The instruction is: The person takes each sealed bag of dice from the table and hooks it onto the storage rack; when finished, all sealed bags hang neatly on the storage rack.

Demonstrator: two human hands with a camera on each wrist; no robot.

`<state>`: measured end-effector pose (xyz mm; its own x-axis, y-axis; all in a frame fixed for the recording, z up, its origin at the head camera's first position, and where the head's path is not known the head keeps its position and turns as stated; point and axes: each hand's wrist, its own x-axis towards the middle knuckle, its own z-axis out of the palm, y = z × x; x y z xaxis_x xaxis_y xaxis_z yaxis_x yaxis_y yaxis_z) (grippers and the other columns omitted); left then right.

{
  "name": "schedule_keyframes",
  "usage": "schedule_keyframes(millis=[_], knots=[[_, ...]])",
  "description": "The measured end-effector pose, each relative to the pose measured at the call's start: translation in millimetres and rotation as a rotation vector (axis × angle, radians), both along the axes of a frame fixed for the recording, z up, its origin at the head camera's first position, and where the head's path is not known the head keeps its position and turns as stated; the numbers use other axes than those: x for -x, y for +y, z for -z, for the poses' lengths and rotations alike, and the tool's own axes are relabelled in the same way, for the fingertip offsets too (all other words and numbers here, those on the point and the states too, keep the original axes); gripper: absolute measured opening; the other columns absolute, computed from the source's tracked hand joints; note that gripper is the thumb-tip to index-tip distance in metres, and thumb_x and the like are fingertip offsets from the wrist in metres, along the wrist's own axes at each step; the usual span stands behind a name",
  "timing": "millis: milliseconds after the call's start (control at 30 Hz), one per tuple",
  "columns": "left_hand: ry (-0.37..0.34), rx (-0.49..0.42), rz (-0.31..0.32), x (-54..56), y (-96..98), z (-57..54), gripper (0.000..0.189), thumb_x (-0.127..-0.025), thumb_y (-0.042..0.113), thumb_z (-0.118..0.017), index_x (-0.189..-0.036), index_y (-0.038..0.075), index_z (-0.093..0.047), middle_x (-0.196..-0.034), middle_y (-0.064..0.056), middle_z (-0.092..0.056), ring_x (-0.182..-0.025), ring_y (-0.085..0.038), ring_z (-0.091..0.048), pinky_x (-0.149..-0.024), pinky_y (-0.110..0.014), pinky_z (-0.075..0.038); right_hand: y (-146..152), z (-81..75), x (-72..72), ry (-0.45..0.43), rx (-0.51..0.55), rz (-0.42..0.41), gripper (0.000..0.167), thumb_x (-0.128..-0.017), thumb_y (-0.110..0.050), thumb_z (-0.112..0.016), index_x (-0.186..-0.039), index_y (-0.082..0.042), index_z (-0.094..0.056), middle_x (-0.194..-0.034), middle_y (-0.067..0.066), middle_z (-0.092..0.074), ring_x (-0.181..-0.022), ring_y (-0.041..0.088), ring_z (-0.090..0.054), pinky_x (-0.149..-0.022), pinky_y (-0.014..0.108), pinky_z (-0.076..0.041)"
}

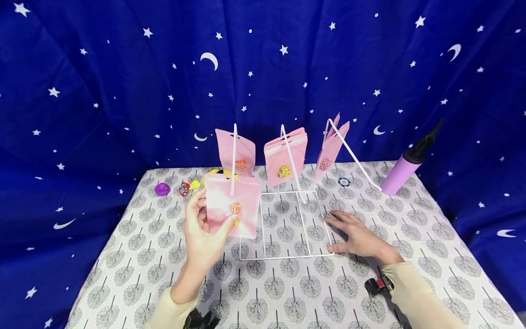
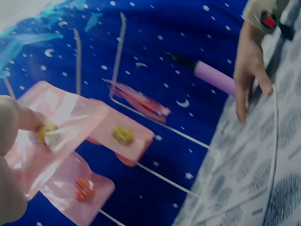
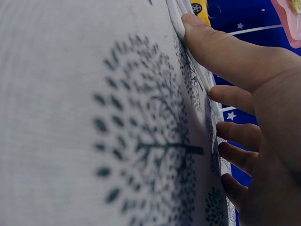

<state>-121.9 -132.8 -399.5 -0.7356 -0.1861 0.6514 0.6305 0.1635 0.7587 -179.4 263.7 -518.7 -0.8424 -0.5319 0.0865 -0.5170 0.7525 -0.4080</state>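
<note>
My left hand (image 1: 205, 244) pinches a pink zip bag (image 1: 223, 224) with its thumb across the front and fingers behind. An orange die (image 1: 235, 208) and something yellow show through that bag. The tip of the left prong (image 1: 234, 151) of a white wire rack (image 1: 287, 257) overlaps the bag's top in the head view. Other pink bags hang on the prongs: one with an orange die (image 1: 240, 165), some in the middle with a yellow die (image 1: 284, 171), some at right with a pinkish die (image 1: 325, 164). My right hand (image 1: 359, 233), fingers spread, touches the rack's right base wire.
A purple pump (image 1: 398, 176) with a black nozzle stands at the back right. A small dark-and-white disc (image 1: 344, 182) lies left of it. At the back left lie a purple toy (image 1: 162, 189), a red-and-black toy (image 1: 184, 188) and yellow pieces (image 1: 195, 184). A starry blue curtain (image 1: 123, 68) hangs behind.
</note>
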Motion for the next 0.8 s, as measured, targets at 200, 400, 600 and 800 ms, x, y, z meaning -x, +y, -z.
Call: schedule_keyframes(millis=[200,400,600,800], knots=[[0.024,-0.008,0.008,31.0,-0.7,5.9,0.085,-0.068,-0.016,-0.077,-0.141,-0.001,-0.035,-0.107,-0.018,-0.050,-0.094,-0.018,-0.058,-0.076,-0.022,-0.058,1,1.2,-0.3,-0.003,-0.006,0.002,0.089,-0.073,-0.058,-0.075,-0.144,-0.010,-0.047,-0.153,0.027,-0.031,-0.137,0.052,-0.029,-0.103,0.076,-0.025],[-0.037,0.010,-0.044,57.3,1.4,5.0,0.083,-0.070,-0.005,-0.082,-0.141,0.004,-0.038,-0.107,-0.013,-0.051,-0.092,-0.021,-0.060,-0.075,-0.024,-0.059,2,0.7,-0.8,-0.001,-0.001,0.006,0.089,-0.073,-0.055,-0.076,-0.143,-0.010,-0.048,-0.152,0.027,-0.032,-0.137,0.051,-0.030,-0.103,0.076,-0.026],[-0.049,0.005,-0.067,81.4,6.5,6.1,0.079,-0.074,0.009,-0.085,-0.139,0.009,-0.041,-0.102,-0.008,-0.051,-0.087,-0.022,-0.062,-0.071,-0.026,-0.058,1,-1.0,-1.6,-0.006,-0.005,0.007,0.089,-0.073,-0.056,-0.076,-0.143,-0.009,-0.048,-0.152,0.028,-0.031,-0.137,0.051,-0.030,-0.103,0.076,-0.025],[-0.026,0.005,-0.076,99.3,5.2,6.8,0.082,-0.071,0.007,-0.087,-0.139,0.012,-0.042,-0.101,-0.005,-0.049,-0.084,-0.020,-0.059,-0.070,-0.025,-0.056,1,-2.3,-1.5,-0.017,-0.010,0.012,0.089,-0.073,-0.056,-0.076,-0.144,-0.010,-0.047,-0.153,0.027,-0.030,-0.138,0.051,-0.028,-0.103,0.077,-0.024]])
